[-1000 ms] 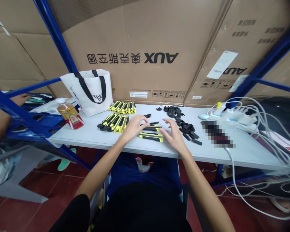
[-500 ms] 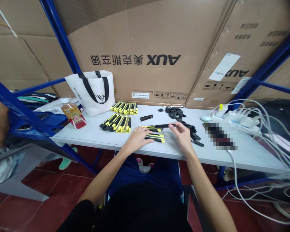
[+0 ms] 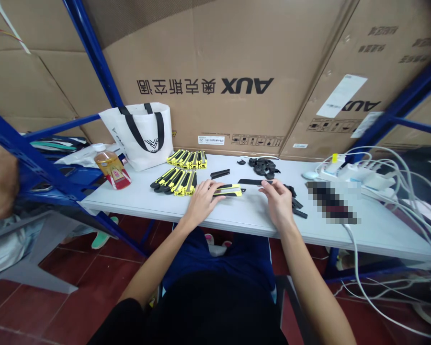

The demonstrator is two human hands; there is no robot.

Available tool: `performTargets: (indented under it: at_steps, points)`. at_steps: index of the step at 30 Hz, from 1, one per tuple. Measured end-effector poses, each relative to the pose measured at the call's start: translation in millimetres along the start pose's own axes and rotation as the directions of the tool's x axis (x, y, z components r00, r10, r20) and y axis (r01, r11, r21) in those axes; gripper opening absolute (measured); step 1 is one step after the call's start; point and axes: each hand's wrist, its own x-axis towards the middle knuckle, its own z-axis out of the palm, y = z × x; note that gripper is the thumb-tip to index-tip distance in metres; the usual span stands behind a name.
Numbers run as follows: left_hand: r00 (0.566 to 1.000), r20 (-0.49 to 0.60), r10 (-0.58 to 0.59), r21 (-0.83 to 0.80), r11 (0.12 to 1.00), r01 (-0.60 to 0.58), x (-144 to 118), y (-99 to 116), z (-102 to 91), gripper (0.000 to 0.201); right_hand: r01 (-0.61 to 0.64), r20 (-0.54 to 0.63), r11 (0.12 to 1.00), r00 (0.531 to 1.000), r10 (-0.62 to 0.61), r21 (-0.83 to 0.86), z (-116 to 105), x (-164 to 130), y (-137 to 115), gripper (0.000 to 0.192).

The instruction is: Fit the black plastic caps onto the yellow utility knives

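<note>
Pale tabletop [image 3: 158,205]: left hand [image 3: 201,200] grips yellow-black handle [image 3: 230,189]; right hand [image 3: 279,201] pinches black strip [image 3: 250,181], not yet joined. Handle rows [image 3: 176,181] laid out; loose black parts [image 3: 264,167] remain.

"What colours show at the left hand [image 3: 200,199]?"
"It holds a cutter [image 3: 233,190] in yellow and black with some grey."
"And the right hand [image 3: 278,199]?"
"A plain black strip [image 3: 250,181]."
"Beyond the left hand?"
"Rows of yellow cutters [image 3: 175,181] banded with black, then a white bag [image 3: 141,151] with black straps [image 3: 160,132] and a black emblem [image 3: 151,144]."
"Past the right hand?"
"Black curved pieces [image 3: 264,167], and white plugs [image 3: 379,179] farther to its right."
"Under both hands?"
"A pale grey tabletop [image 3: 154,206]."
</note>
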Motion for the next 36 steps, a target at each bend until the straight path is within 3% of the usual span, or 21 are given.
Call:
performTargets:
  at_steps: [3, 16, 21, 24, 28, 32, 36]
  points:
    - [0.999, -0.045, -0.025, 0.012, 1.0, 0.025, 1.8, -1.6, 0.9, 0.039, -0.004, 0.0, 1.0, 1.0, 0.004, 0.01, 0.6, -0.7, -1.3, 0.034]
    - [0.996, -0.065, -0.058, 0.026, 0.998, 0.06, 1.3, -6.9, 1.5, 0.038, 0.05, 0.059, 0.994, 0.997, -0.044, -0.092, 2.3, -5.1, -5.3, 0.025]
    - [0.997, -0.065, -0.029, 0.038, 0.999, 0.031, 0.5, -5.3, 0.6, 0.038, 0.055, 0.181, 0.992, 0.983, -0.033, -0.115, 4.5, -8.2, -9.6, 0.023]
    - [0.998, -0.012, 0.058, 0.014, 0.998, -0.058, -0.6, -3.7, 0.4, 0.039, 0.092, 0.342, 0.982, 0.939, -0.031, -0.162, 7.1, -10.6, -8.6, 0.022]
    - [0.99, 0.08, 0.115, -0.048, 0.993, -0.112, -2.3, -5.0, 1.0, 0.04, 0.255, 0.492, 0.924, 0.866, -0.087, -0.285, 9.0, -12.3, -2.6, 0.021]
    - [0.984, 0.15, 0.092, -0.09, 0.993, -0.079, -2.4, -7.4, 2.0, 0.039, 0.403, 0.49, 0.813, 0.855, -0.171, -0.421, 7.8, -12.4, 1.0, 0.016]
    - [0.967, 0.248, 0.051, -0.1, 0.995, -0.026, -2.0, -4.4, 1.7, 0.04, 0.423, 0.427, 0.761, 0.879, -0.213, -0.492, 6.3, -11.8, 2.2, 0.019]
